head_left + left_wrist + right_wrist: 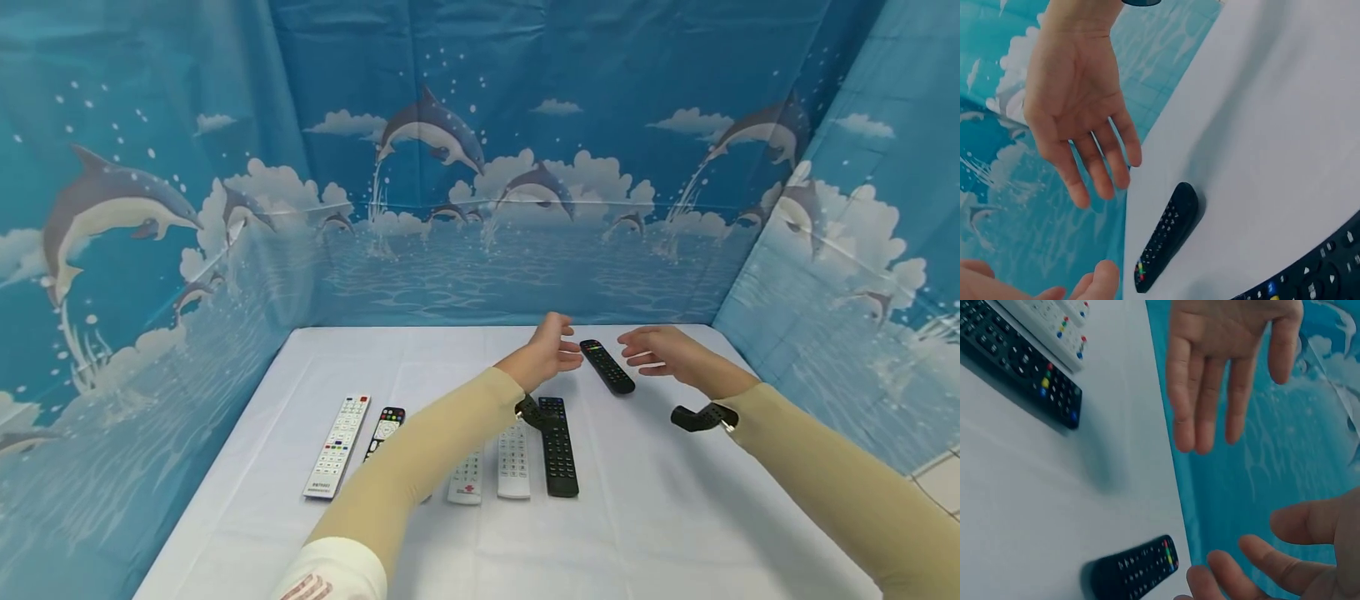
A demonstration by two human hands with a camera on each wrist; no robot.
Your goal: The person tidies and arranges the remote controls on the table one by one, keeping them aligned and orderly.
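Note:
A small black remote control [607,367] lies at a slant near the back edge of the white table. To its left my left hand [552,353] is held above the table, fingers extended and holding nothing. On the other side my right hand [670,357] hovers with loosely extended fingers, also without anything in it. Both palms face inward with a gap between them, as the left wrist view shows with the right palm [1079,94]. Neither hand touches the remote. A longer black remote [559,454] lies nearer the front, below my left wrist.
Left of the long black remote lie a white remote [513,467], a grey-white one [467,479], a black-and-white one [386,427] and a long white one [337,447]. My left sleeve covers part of this row. Dolphin-printed blue curtains [480,267] enclose the table.

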